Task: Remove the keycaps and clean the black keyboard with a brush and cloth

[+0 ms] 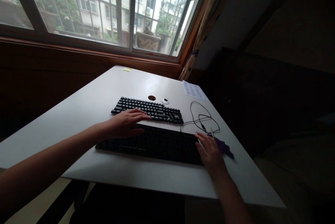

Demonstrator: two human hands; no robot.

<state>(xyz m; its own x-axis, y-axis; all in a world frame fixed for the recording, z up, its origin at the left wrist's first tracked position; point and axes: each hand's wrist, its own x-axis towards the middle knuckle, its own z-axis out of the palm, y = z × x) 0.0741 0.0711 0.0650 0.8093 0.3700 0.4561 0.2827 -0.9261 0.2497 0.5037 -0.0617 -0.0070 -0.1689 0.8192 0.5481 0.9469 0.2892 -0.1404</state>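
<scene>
A long black keyboard (162, 144) lies near the front of the white table, its surface too dark to make out single keys. Behind it, rows of black keycaps (146, 106) are laid out in keyboard order. My left hand (125, 122) is over the keyboard's left part, fingers stretched toward the front row of keycaps; whether it touches them I cannot tell. At the keyboard's right end, my right hand (209, 150) rests with fingers extended and apart. Partly hidden behind it is a purple cloth (225, 147), with a thin pale stick (212, 132) beside it.
A black cable (192, 112) loops from the keyboard across the white table (86, 101). Farther back are a round hole (151, 98), a white ring-shaped cover (165, 101), a printed sheet (195, 90) and a yellow note (127, 69). A barred window stands beyond.
</scene>
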